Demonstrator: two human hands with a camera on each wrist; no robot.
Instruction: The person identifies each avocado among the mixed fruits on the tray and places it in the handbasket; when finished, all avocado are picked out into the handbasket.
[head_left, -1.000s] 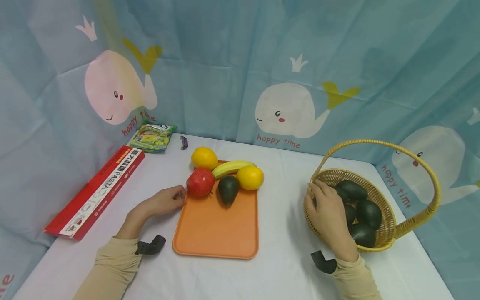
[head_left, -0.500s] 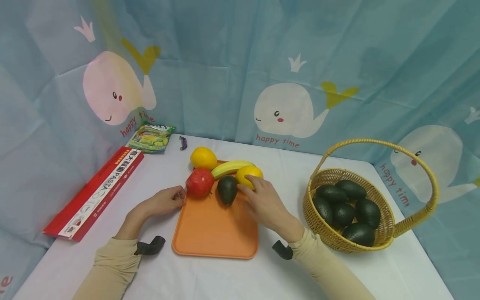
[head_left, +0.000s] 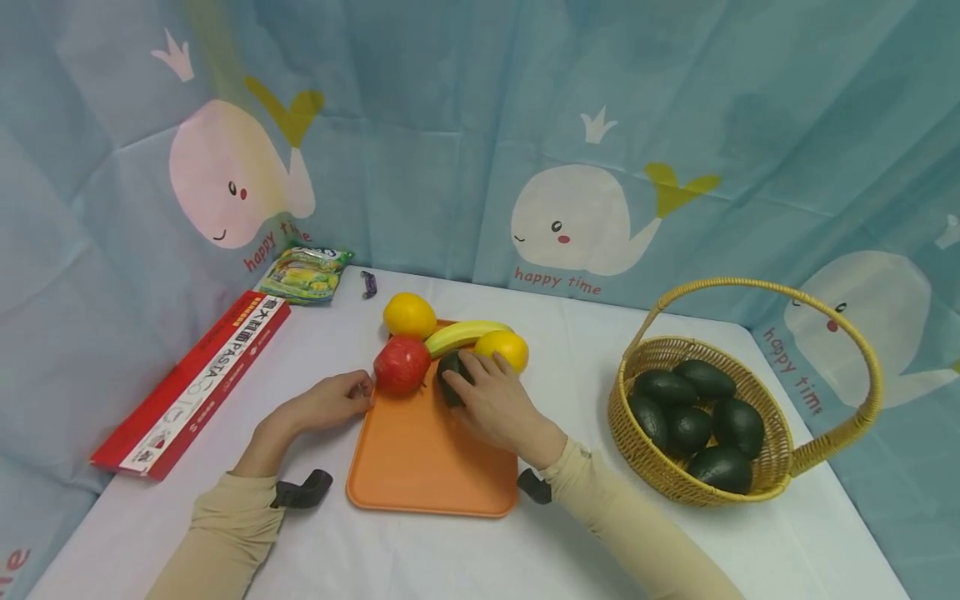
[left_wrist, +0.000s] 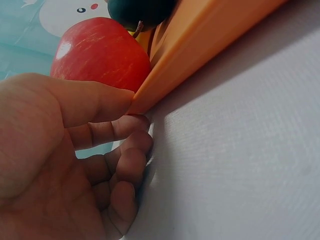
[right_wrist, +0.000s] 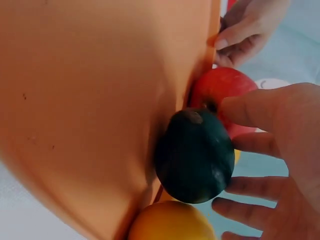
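My left hand (head_left: 333,402) is at the left rim of the orange tray (head_left: 431,458), beside the red apple (head_left: 402,365). In the left wrist view its thumb and index finger pinch the tray's edge while the other fingers curl in below. Over the dark green avocado (right_wrist: 195,155) on the tray is my right hand (head_left: 504,408), fingers spread and fairly straight. The right wrist view has its fingertips at the avocado's far side and the thumb near the stem end; firm contact cannot be told. A banana (head_left: 465,333) and a yellow fruit (head_left: 504,348) lie just behind.
Another yellow fruit (head_left: 409,317) sits at the tray's back left corner. On the right stands a wicker basket (head_left: 628,454) with a tall handle, holding several avocados. A red pasta box (head_left: 191,383), a green packet (head_left: 306,275) and a small purple wrapped piece (head_left: 369,284) lie at the left.
My right hand has left the basket and moved left across the table to the avocado on the tray. My left hand has stayed at the tray's rim.
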